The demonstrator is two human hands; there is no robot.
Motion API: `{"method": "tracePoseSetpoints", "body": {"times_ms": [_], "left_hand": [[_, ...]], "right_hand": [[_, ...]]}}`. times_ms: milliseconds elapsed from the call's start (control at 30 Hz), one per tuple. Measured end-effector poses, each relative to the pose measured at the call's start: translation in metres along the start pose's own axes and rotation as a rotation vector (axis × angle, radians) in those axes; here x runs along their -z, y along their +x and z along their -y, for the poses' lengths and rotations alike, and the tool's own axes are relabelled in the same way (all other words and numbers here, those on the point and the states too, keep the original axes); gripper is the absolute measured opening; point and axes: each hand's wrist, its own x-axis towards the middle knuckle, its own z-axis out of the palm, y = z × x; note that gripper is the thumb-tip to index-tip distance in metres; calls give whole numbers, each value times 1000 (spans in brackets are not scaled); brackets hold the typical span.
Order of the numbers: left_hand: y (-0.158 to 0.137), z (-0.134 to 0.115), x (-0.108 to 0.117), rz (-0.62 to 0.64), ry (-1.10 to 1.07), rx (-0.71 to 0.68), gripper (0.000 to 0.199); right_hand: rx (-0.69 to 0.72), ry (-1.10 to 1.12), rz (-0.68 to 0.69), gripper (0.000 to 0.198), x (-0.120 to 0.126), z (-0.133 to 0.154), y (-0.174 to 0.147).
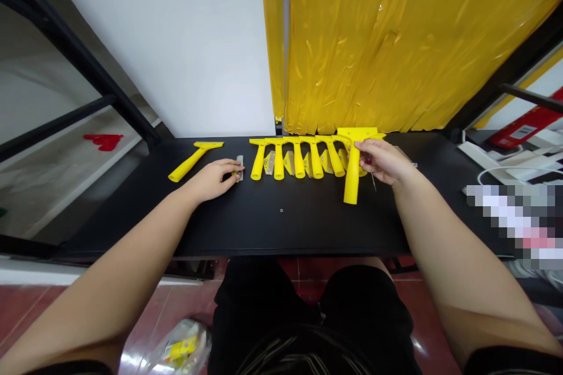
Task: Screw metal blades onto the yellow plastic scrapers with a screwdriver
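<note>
My right hand (383, 159) is closed on a yellow scraper (350, 179), raised over the table's right part, its wide head up and handle down. A thin metal shaft (374, 182) with a dark red end also pokes out from those fingers. At the left, my left hand (217, 179) pinches a small flat silver-and-yellow piece (240, 168) at the table surface. Between my hands lies a row of several yellow scrapers (278, 161), heads away from me. Similar small flat pieces (270, 163) lie among their handles. One more yellow scraper (191, 163) lies apart, beyond my left wrist.
A small ring (281, 210) lies on the black table (237, 228). Behind stand a white panel (176, 41) and yellow plastic wrapping (396, 41). White parts and a cable (497, 170) crowd the right. A plastic bag (182, 345) is on the floor.
</note>
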Motion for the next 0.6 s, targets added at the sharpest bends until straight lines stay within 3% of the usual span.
{"method": "tracePoseSetpoints", "body": {"times_ms": [200,433,600], "left_hand": [[27,4,-3,-11,-32,4,50],[36,9,-13,-61,-116,25,50],[31,12,-15,-177,-165,183,49]], "right_hand": [[13,17,-6,26,2,-2,2],[15,25,-14,26,0,-1,1],[26,13,-13,29,2,-1,1]]}}
